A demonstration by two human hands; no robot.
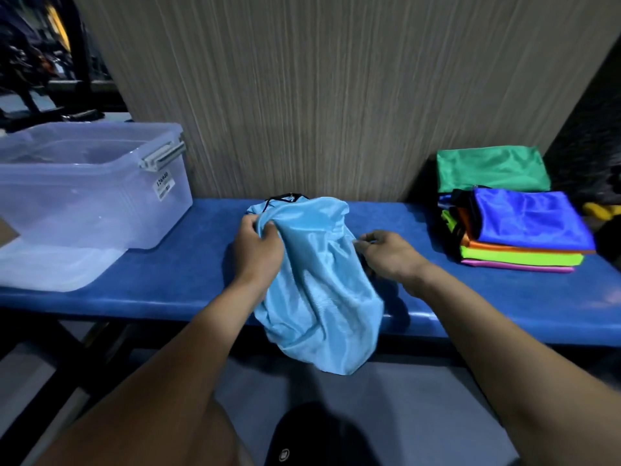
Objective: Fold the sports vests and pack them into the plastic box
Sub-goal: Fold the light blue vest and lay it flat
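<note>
A light blue mesh sports vest point(319, 284) with black trim lies crumpled across the middle of the blue bench point(174, 264), its lower part hanging over the front edge. My left hand point(257, 250) grips a bunch of its fabric at the left side. My right hand point(386, 252) pinches the vest's right edge. The clear plastic box point(84, 190) stands open at the bench's left end; I see nothing inside it.
The box's clear lid point(50, 267) lies flat in front of the box. At the right end sits a stack of folded vests point(524, 230), blue on top, then orange, lime and pink, with a green vest point(492, 168) behind. A wood-grain wall panel point(336, 95) backs the bench.
</note>
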